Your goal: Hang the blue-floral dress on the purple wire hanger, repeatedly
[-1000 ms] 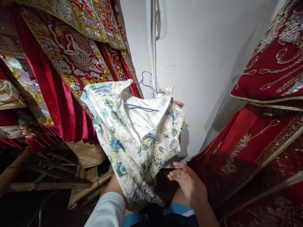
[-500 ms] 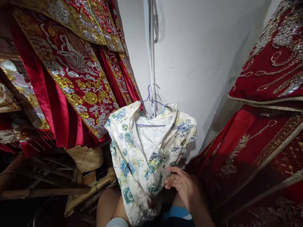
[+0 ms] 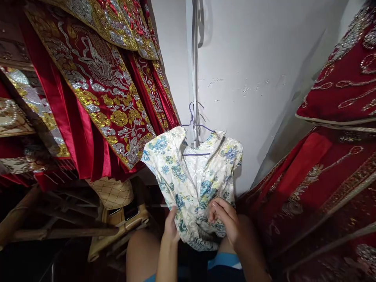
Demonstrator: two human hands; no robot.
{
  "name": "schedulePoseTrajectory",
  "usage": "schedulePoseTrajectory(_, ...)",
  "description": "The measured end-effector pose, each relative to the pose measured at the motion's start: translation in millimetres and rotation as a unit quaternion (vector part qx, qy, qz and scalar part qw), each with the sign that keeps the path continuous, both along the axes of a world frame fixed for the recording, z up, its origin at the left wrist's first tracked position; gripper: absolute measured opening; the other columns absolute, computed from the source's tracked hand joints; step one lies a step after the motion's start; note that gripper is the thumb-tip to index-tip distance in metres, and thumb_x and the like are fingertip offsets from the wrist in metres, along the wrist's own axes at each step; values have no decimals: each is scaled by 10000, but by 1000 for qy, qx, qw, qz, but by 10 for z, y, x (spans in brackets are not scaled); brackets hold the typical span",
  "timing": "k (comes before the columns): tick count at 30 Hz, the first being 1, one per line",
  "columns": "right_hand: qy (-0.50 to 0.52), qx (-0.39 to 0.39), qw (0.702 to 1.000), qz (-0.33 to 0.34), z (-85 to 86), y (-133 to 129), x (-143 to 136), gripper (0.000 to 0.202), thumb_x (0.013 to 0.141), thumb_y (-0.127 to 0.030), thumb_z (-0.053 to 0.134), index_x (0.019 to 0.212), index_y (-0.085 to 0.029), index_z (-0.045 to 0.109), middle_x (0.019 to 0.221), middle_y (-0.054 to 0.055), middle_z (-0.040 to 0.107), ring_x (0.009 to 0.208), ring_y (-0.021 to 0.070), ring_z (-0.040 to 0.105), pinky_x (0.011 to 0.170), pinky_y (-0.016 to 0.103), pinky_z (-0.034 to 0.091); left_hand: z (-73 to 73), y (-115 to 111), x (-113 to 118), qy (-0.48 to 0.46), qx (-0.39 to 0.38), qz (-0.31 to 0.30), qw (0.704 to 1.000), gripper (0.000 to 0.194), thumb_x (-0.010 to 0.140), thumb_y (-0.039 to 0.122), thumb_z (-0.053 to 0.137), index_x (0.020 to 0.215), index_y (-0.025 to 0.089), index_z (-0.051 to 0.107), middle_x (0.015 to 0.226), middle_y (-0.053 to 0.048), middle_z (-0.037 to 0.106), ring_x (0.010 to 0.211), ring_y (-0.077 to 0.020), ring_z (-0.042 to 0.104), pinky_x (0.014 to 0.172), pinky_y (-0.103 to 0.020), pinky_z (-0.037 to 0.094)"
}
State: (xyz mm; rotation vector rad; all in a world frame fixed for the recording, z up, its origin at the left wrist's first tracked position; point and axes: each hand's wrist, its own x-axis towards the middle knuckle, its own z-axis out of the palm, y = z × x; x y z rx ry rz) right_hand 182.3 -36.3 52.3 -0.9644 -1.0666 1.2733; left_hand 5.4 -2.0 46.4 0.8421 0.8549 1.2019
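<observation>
A white blouse [image 3: 188, 184] with blue, green and yellow flowers hangs on a purple wire hanger [image 3: 192, 122], its collar spread and front open in a V. My left hand [image 3: 171, 226] is at the blouse's lower left side, thumb up; its other fingers are hidden behind the cloth. At the lower right front, my right hand [image 3: 223, 216] has its fingers curled in a pinch against the blouse. Whatever lies between those fingertips is too small to make out.
Red garments with gold and silver sequins [image 3: 117, 102] hang at the left. More beaded red cloth [image 3: 323, 156] is at the right. A bamboo chair [image 3: 129, 229] holds a phone [image 3: 131, 212] at the lower left. Behind the blouse stands a white wall [image 3: 243, 58].
My left hand has come into view at the blouse's left side. My right hand's fingers have closed. The blouse's lower part is drawn up and bunched.
</observation>
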Motion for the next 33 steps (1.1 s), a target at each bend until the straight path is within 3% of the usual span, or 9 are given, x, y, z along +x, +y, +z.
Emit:
schedulePoseTrajectory(2,-49,15,999,13,5,50,-76,378,923,-565,606,783,-215,581,607,-11,555,558,148,510,559,278,401,-27,-48,5,-10,-35,2,999,726,586,567,873,1235,281,718,1099,-103,768,1157,-386,672,1020,-501,532)
schedulePoseTrajectory(8,-162,52,983,-76,-190,149,-240,471,896,-532,653,675,-229,368,612,-64,312,572,118,337,538,263,264,-74,-118,66,-3,-18,26,999,711,663,426,875,1317,269,648,1292,-96,697,1240,-318,639,1106,-445,474)
schedulePoseTrajectory(12,-222,72,971,-56,-225,172,-172,426,961,-513,554,701,-227,375,626,-60,313,589,124,323,566,276,260,-91,-124,22,36,10,17,999,675,680,434,869,1295,253,659,1334,-94,675,1309,-310,588,1148,-423,428)
schedulePoseTrajectory(18,-290,86,953,32,-11,146,-71,442,1016,-493,445,678,-208,445,622,-33,429,625,139,412,608,279,298,-90,-70,-89,72,21,16,997,651,724,460,833,1305,237,643,1193,-93,731,1231,-321,633,1127,-463,443)
schedulePoseTrajectory(22,-253,66,965,14,-25,95,-121,433,999,-514,477,722,-194,564,594,-38,423,581,128,410,571,271,283,-164,-22,-97,145,39,177,973,560,776,470,768,1252,217,616,1154,-104,707,1176,-333,642,1064,-464,481)
schedulePoseTrajectory(25,-210,50,976,3,-80,75,-162,444,992,-525,493,726,-185,594,571,-34,454,555,125,435,560,264,303,-202,-49,-34,236,125,353,897,490,846,402,702,1283,264,529,1295,-102,589,1235,-292,580,1073,-426,457)
schedulePoseTrajectory(27,-190,49,981,7,-86,73,-183,439,988,-521,507,738,-178,617,567,-28,495,552,124,456,559,259,320,-211,-92,42,294,222,400,839,450,860,342,692,1272,268,527,1324,-108,534,1274,-280,532,1091,-414,425)
schedulePoseTrajectory(29,-184,58,981,13,-59,74,-199,429,982,-514,525,752,-171,643,573,-20,529,559,125,476,564,255,336,-212,-133,138,332,310,358,816,379,859,295,689,1218,242,578,1262,-109,563,1241,-275,543,1069,-402,429)
schedulePoseTrajectory(33,-175,72,982,22,43,79,-206,408,962,-503,560,760,-167,672,567,-17,547,568,130,513,583,255,375,-197,-178,310,311,303,127,892,144,956,286,538,992,188,636,889,-47,641,859,-196,624,784,-291,492)
